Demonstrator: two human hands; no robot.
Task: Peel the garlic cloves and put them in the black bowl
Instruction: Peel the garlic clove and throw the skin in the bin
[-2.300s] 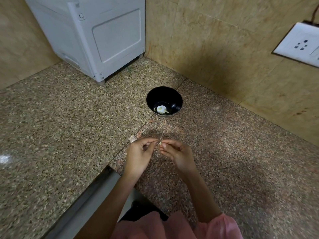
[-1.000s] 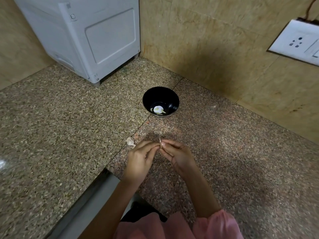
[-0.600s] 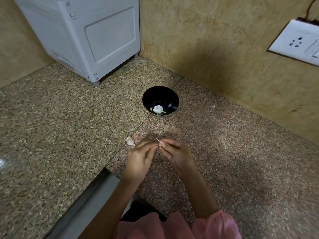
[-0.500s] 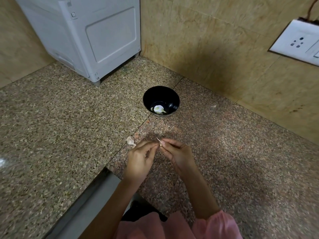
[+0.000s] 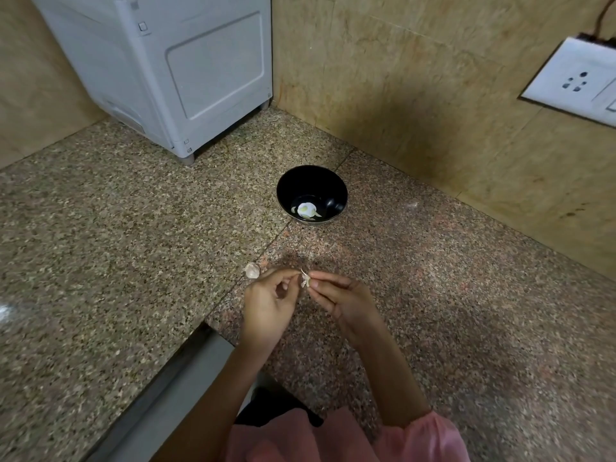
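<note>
left hand (image 5: 266, 308) and right hand (image 5: 340, 298): both pinch one garlic clove (image 5: 304, 280) | black bowl (image 5: 312, 194): peeled cloves inside | bench (image 5: 100, 245): another clove (image 5: 252, 270)

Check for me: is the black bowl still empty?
No, the black bowl already holds pale peeled garlic at its bottom, while both hands work another clove above the counter.

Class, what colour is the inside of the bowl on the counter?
Black; the bowl is glossy black inside, seen in the head view.
</note>
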